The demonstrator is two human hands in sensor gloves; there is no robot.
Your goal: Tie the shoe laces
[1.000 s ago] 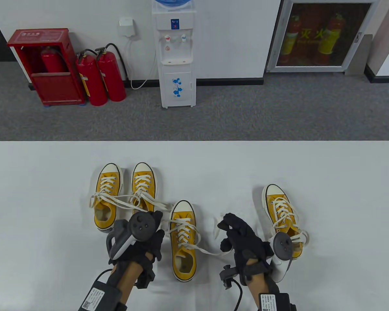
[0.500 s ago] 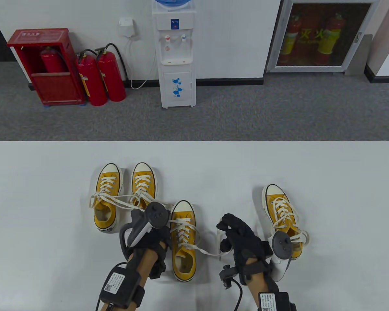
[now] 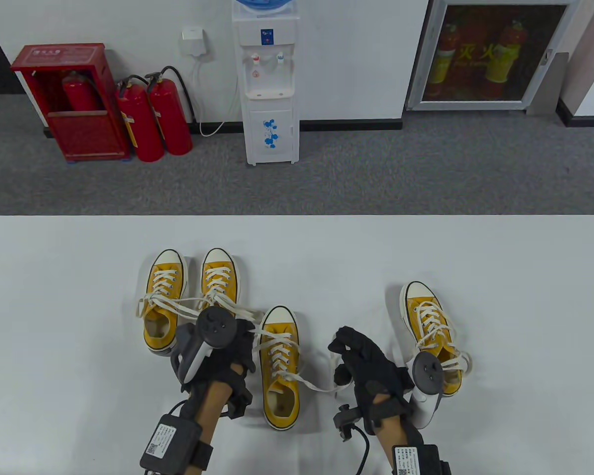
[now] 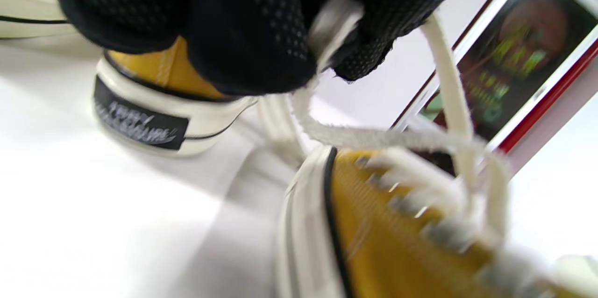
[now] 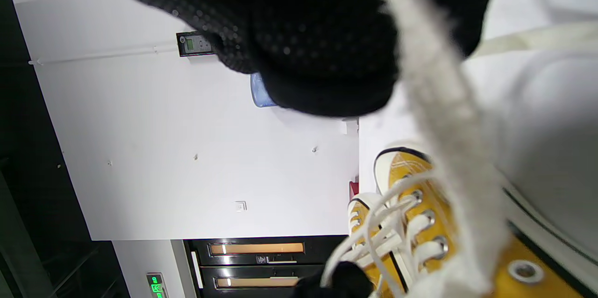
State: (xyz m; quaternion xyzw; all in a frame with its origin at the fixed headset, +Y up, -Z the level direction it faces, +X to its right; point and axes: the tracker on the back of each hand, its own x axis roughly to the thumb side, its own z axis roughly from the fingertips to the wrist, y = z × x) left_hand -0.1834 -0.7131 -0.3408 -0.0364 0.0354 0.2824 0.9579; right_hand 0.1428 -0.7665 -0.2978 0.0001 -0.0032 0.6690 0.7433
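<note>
Surface: a white rectangular table [image 3: 54, 277] with rounded far corners; grey carpet lies beyond its far edge.
Worked shoe: a yellow canvas sneaker with white rubber toe cap and sole [image 3: 278, 366] sits near the near edge, about midway along it, toe toward the far edge.
Left hand: the left hand in a black mesh glove [image 3: 230, 354] is just left of that sneaker's toe, fingers curled and pinching one end of its flat white cotton lace [image 4: 322, 132]; the wrist view shows the lace running from between the fingers [image 4: 252, 55] to the eyelets.
Right hand: the right hand in a black glove [image 3: 366, 358] is right of the sneaker, fingers curled on the other lace end [image 3: 321, 387], which crosses bare table from the shoe.
Other shoes: two yellow sneakers side by side [image 3: 190, 292] stand left of centre, laces loose; a fourth yellow sneaker [image 3: 430, 331] stands just beyond the right hand.
Open room: bare table along the far edge and toward both side edges.
</note>
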